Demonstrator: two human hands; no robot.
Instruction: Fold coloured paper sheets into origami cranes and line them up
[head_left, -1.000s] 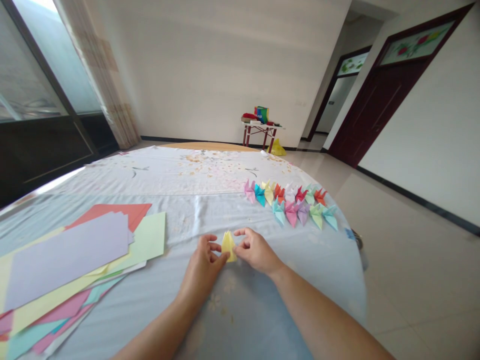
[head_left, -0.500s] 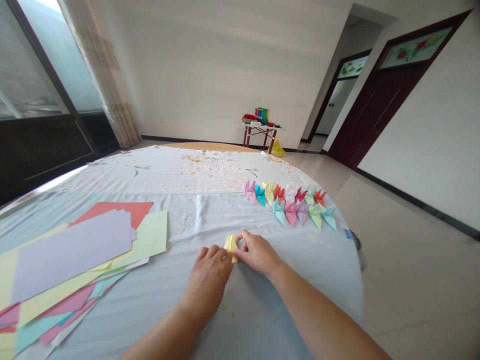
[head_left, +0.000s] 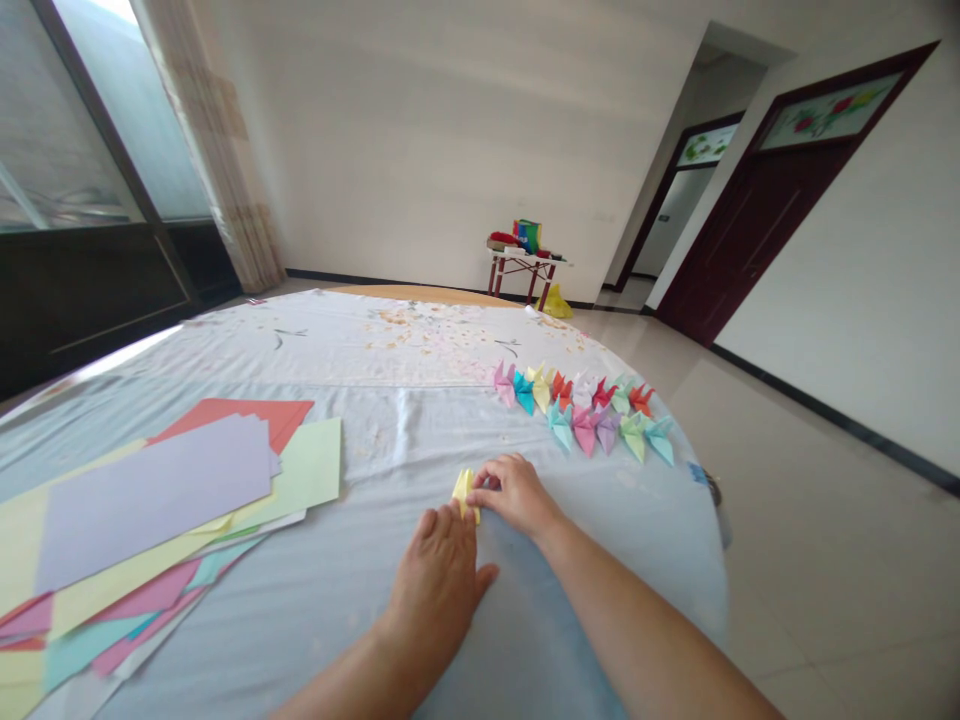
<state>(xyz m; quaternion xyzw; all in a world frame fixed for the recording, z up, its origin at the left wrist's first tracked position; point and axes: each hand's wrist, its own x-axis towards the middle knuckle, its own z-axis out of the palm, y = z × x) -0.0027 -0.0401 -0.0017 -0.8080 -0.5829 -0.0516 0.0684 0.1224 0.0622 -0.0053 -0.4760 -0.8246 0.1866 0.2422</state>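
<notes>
Round table under a pale floral cloth (head_left: 390,350), loose stack of coloured paper sheets (head_left: 150,500) at left, rows of origami cranes (head_left: 592,420) at right. Both forearms reach in from below. Left hand (head_left: 435,590) lies flat, palm down on the cloth, fingers spread, gripping nothing, fingertips just beside the paper. Right hand (head_left: 514,495) curled, fingers pinching small folded yellow paper (head_left: 463,490), which sits on the cloth between the hands.

A home, tiled floor (head_left: 840,590), dark wooden door (head_left: 754,230), glass transom (head_left: 829,105), long curtain (head_left: 210,150)
</notes>
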